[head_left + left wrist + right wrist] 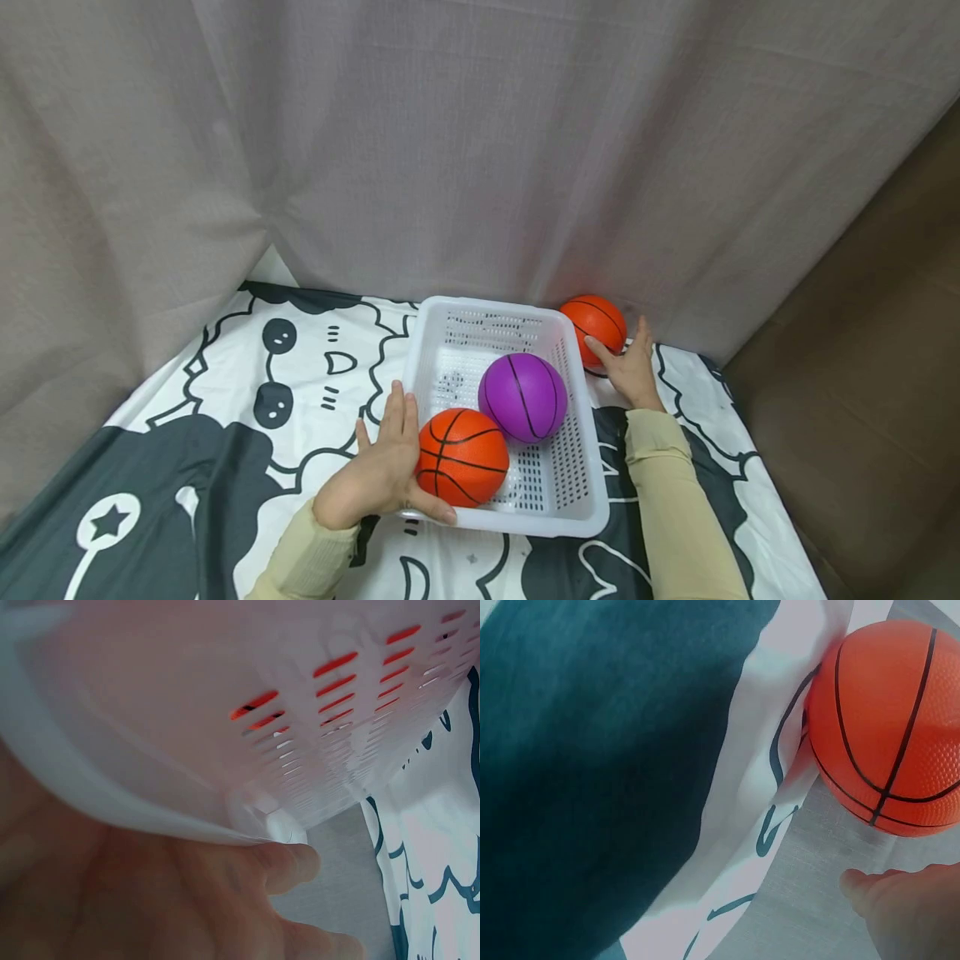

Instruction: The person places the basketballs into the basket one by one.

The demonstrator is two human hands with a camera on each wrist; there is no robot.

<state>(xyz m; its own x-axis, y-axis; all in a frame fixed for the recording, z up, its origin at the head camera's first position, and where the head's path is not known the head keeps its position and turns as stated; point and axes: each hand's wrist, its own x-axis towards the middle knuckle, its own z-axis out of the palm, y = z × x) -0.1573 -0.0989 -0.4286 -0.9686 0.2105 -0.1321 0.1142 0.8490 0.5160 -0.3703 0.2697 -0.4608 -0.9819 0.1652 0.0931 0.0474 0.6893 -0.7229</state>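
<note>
My right hand (633,372) was spread, seemingly to suit the roundness of the outer orange ball (595,323), just outside the basket's (540,524) far right corner. My left hand (381,473), fingers also apart, touched the basket (probably steadying it), where a purple ball (522,398) and another orange ball (462,457) sat.

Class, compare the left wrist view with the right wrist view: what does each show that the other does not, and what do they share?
Only the left wrist view: the white basket, the left hand at its rim, and orange showing through its slots.
Only the right wrist view: an orange ball with black lines, unobstructed by any basket wall, and part of the right hand near it.
Both: the patterned cloth and grey fabric.
</note>
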